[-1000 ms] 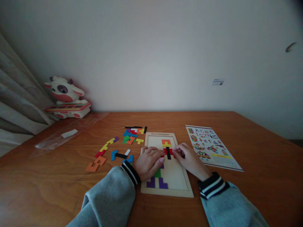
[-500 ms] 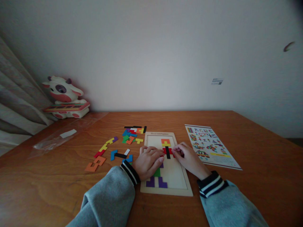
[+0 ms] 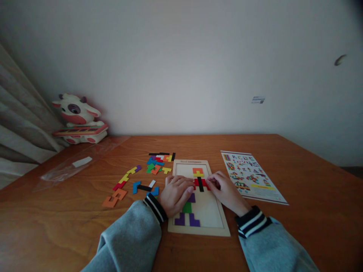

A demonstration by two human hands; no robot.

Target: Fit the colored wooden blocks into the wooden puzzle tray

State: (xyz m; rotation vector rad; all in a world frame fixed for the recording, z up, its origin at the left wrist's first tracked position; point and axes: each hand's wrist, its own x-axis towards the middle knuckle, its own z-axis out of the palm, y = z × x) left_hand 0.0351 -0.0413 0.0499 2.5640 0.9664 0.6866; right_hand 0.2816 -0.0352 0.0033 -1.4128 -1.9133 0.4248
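- Left hand [image 3: 174, 194]: it lay palm down over the wooden board [image 3: 198, 232], fingers loosely extended and thumb set apart, the fingertips beside the red shape [image 3: 205, 184].
- Right hand [image 3: 227, 190]: its thumb and forefinger were drawn in close at the red shape's right end (whether they pinched its edge could not be told).
- Upper group: a black bar [image 3: 200, 185] stood lengthwise amid the red shape, below a yellow piece [image 3: 198, 175] and an orange piece [image 3: 197, 170]; these formed one compact cluster near the board's top.
- Lower group: a purple piece [image 3: 193, 197] showed beside the left thumb, above a green piece [image 3: 187, 207] and a purple foot-like piece [image 3: 194, 221]. Bare board showed between the two groups, so the arrangement appeared only partly joined.
- Surroundings: loose pieces [image 3: 144, 187] lay left of the board on the table [image 3: 85, 234], and a printed sheet [image 3: 245, 172] lay to its right.
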